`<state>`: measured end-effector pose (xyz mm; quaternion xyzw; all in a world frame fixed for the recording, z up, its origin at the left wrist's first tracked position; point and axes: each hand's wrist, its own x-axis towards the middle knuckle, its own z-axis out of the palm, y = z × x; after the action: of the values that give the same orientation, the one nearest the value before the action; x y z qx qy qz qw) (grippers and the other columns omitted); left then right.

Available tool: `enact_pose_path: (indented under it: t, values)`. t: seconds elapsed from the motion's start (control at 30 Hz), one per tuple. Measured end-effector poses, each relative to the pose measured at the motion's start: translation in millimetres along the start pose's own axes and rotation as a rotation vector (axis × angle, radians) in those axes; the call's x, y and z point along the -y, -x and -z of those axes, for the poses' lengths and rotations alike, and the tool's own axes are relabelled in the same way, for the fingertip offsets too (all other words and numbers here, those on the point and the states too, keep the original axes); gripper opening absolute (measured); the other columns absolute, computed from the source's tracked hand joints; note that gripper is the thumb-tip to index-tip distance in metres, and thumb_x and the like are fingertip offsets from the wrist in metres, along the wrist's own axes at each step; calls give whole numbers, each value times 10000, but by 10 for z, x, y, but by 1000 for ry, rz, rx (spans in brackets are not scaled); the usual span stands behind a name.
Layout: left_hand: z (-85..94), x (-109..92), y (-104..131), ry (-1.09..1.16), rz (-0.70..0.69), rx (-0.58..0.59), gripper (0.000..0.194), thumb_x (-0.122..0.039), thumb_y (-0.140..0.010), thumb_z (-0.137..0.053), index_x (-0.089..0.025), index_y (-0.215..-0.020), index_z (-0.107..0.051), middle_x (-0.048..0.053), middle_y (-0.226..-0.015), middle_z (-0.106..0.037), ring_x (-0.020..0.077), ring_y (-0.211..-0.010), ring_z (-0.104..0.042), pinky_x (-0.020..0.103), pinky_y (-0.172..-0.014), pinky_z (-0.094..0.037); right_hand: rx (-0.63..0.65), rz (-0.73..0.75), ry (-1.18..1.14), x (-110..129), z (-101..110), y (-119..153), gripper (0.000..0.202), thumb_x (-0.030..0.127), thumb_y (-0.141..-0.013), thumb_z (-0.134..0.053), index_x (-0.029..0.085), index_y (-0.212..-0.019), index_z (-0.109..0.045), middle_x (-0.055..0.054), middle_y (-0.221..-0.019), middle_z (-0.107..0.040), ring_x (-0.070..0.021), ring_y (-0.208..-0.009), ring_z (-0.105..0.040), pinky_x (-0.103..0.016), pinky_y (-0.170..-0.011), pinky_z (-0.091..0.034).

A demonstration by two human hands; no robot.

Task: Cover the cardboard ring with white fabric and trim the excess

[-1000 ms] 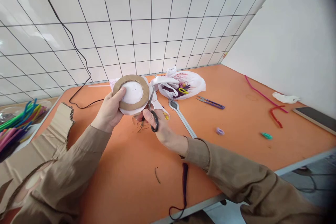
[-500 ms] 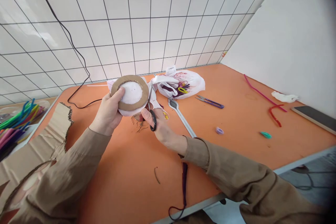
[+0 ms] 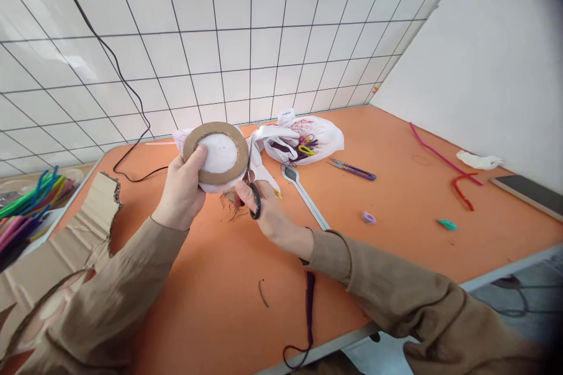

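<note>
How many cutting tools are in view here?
2: the black-handled scissors in the right hand, and the purple-handled snips lying on the orange table, right of the white bag. More could be hidden.

Matt cardboard ring [image 3: 220, 178], metal-bladed scissors [image 3: 250, 163], glossy tiles [image 3: 153, 50]

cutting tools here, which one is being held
The black-handled scissors, held in the right hand with the thumb at the handle loop. The other pair, the purple-handled snips, lies on the orange table with no hand on it.
</note>
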<state>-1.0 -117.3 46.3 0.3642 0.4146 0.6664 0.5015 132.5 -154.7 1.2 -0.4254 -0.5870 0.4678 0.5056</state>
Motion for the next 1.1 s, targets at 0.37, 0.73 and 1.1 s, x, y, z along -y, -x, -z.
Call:
enact_pose_path:
  t: [0.37,0.73,1.1]
  values:
    - [17,5,-49,41,37,-7,135,-213,-811,-694,-133,-911,-737,87,-1000,-758,241,-1055,-672,330,-922,-551,2,-30,-202,-42,-33,1,472,651,-764,-629,204,-710,-488,22,-625,-494,-127,-575,-492,-276,-543,-412]
    - [91,0,-117,13,87,95,202,-270,-796,-719,-140,-950,-720,109,-1044,-749,275,-1073,-669,367,-908,-562,54,24,-70,-1,16,13,527,715,-809,-497,210,-660,-483,-16,-646,-525,-167,-705,-552,-293,-640,-441]
    - [75,-19,-86,-3,29,123,251,-300,-765,-748,-144,-960,-721,101,-1042,-750,293,-1117,-647,373,-911,-556,15,-14,-80,48,12,23,532,687,-794,-538,196,-594,-502,-9,-593,-526,-138,-596,-511,-275,-577,-416]
